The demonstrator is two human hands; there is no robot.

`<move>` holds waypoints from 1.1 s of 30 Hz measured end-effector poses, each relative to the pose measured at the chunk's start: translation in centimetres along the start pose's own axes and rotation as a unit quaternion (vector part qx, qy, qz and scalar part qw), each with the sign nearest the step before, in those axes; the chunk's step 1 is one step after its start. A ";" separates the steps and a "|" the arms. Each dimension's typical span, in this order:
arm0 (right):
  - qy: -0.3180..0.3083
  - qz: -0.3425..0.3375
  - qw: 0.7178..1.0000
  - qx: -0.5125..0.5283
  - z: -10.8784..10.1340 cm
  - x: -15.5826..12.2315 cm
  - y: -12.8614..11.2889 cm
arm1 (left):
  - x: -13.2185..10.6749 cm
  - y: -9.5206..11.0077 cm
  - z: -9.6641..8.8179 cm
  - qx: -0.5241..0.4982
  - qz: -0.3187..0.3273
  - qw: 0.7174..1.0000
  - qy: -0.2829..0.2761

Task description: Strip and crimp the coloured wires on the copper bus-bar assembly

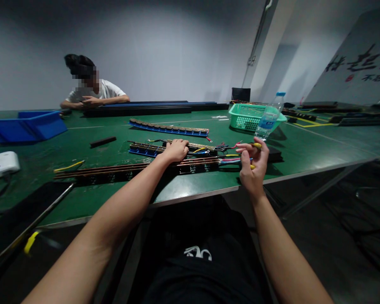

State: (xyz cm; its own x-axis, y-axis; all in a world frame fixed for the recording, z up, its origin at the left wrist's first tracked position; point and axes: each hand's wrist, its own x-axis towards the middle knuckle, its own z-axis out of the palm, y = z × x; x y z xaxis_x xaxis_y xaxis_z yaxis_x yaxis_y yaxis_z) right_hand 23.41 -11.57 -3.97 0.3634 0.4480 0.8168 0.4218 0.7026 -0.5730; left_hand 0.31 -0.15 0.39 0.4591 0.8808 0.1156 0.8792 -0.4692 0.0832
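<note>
My left hand lies over a strip with copper rails, its fingers curled down onto it. My right hand is closed around yellow-handled pliers; their jaws cannot be made out. Coloured wires run from the end of a long copper-railed strip towards my right hand. This long strip lies nearest to me, passing under my left wrist. Beside my left hand is a shorter strip with a blue base. A loose yellow wire lies at the long strip's left end.
Another blue-based strip lies farther back. Behind my right hand stand a water bottle and a green basket. A blue bin and a white device are left. Across the green table, a person leans on their forearms.
</note>
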 end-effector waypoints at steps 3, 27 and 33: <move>0.100 -0.031 0.994 0.025 0.4 -1.7 -1.3 | 0.1 -0.1 0.1 0.002 0.002 1.000 0.002; 0.063 0.014 0.978 0.199 -1.3 -4.1 -5.9 | -0.1 0.1 -0.1 0.004 0.000 1.000 0.004; -0.059 -0.021 0.982 0.179 -1.8 -4.7 -4.3 | 0.0 0.0 0.0 0.010 0.003 1.000 0.002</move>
State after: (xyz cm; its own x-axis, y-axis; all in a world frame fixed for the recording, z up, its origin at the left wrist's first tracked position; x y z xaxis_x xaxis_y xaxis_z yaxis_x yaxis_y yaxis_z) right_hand 21.36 -17.67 -5.41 0.2437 0.4606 0.8535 0.1086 0.8615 -0.4960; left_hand 0.33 -0.20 0.39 0.4640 0.8777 0.1200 0.8787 -0.4731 0.0631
